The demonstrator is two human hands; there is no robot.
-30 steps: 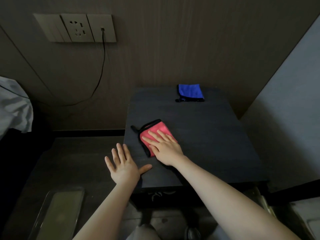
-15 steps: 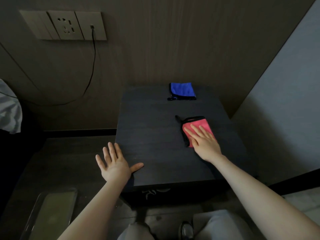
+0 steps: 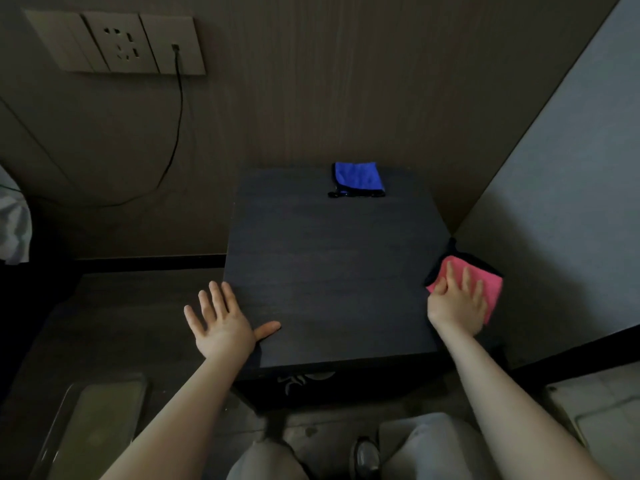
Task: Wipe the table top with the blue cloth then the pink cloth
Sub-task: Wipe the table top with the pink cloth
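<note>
Right hand [image 3: 456, 306] lies flat on the pink cloth [image 3: 486, 284], fingers straight and spread, pressing rather than pinching; the grip is an open palm-down press. The cloth sits directly under and just beyond the fingertips, at the right edge of the bench [image 3: 329, 271], its far corner hanging past the edge toward the wall. Left hand [image 3: 221, 323] is open too, fingers splayed, thumb touching the bench at the near left edge, holding nothing. Blue cloth [image 3: 358, 178] lies folded well apart from both hands, at the far side of the bench, untouched. Judgement: the blue pass looks done and the pink wipe is under way, now at the end of a rightward stroke. The pink cloth reads as light, soft and limp, with a dark bound hem; it should bunch or fold if pushed from one corner. Best held by a broad flat palm over its middle, fingers spread toward the leading hem. Risk: with part of it overhanging, it could slip off the edge if pressure eases.
</note>
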